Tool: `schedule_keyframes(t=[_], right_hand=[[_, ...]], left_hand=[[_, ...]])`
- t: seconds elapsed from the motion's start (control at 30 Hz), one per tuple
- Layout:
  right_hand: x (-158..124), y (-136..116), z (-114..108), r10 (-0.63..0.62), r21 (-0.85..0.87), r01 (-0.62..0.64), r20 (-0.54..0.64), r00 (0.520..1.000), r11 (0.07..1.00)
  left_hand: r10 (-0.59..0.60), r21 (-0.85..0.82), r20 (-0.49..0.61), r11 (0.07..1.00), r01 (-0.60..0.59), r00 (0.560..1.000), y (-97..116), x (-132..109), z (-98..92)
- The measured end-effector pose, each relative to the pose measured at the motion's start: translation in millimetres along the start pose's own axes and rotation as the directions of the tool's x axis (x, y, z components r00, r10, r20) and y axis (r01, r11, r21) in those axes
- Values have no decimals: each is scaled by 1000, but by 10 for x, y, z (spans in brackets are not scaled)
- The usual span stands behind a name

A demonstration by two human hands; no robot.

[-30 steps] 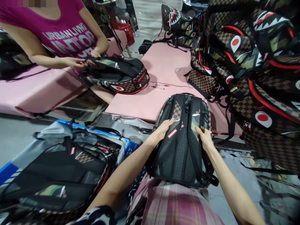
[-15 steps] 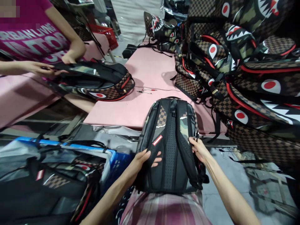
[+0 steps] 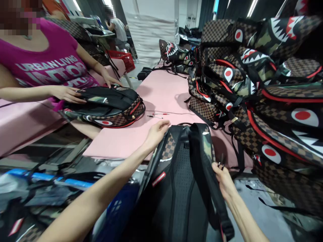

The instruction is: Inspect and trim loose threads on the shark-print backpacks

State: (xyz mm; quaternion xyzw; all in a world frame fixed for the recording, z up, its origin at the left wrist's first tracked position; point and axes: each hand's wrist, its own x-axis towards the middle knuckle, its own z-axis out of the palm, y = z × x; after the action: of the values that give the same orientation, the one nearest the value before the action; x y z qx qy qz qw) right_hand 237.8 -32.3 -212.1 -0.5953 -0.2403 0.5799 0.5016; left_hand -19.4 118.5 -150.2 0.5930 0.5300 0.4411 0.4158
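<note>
Your bag [image 3: 183, 188] fills the lower middle of the frame, straps up, its top end against the near edge of the pink table [image 3: 161, 87] and its lower end running out at the bottom. Your left hand [image 3: 157, 132] lies along its upper left edge, fingers stretched out rather than clenched, and you cannot tell from here whether they press on it. Your right hand [image 3: 224, 176], right of centre, is curled narrow around a small dark tool [image 3: 221, 164], too blurred to name, close beside the right strap [image 3: 199, 161]. Expect the bag to be light for its bulk and to keep its shape fairly well: the back panel looks padded, while the sides probably give under a squeeze. The smooth dark trim may slide a little under your fingers; nothing about it looks fragile, though that tool could snag the cloth if its tip is sharp. The straps look soft and thick, and the right one bows up loose, so it likely flops if you lift by it alone; the top handle [image 3: 185, 123] or both side edges should make a steadier hold
</note>
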Motion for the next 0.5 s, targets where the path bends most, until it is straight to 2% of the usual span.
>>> schedule_keyframes(t=[0.07,0.13,0.2,0.27,0.33,0.4,0.47,0.5], right_hand=[[289,-226,2,3,161,-7,28,1000,987],[546,-417,3,-9,250,-18,105,994,968],[727,-516,0,-4,289,-42,155,988,956],[821,-520,-6,28,316,-87,186,982,945],[846,-469,-9,62,331,-136,225,972,934],[833,-400,-11,78,320,-154,239,968,935],[811,-334,-36,81,294,-149,232,969,944],[801,-305,-64,76,274,-137,221,972,952]], left_hand=[[8,21,-13,1000,-8,1000,35,527,366],[21,19,11,1000,-21,1000,23,929,753],[51,-7,106,999,-50,993,-25,1180,1097],[101,-53,232,994,-91,967,-82,1314,1363],[183,-102,368,982,-156,912,-126,1390,1554],[262,-117,509,965,-235,820,-148,1457,1684],[291,-101,617,951,-293,731,-146,1526,1768],[285,-85,651,948,-306,704,-138,1557,1794]])
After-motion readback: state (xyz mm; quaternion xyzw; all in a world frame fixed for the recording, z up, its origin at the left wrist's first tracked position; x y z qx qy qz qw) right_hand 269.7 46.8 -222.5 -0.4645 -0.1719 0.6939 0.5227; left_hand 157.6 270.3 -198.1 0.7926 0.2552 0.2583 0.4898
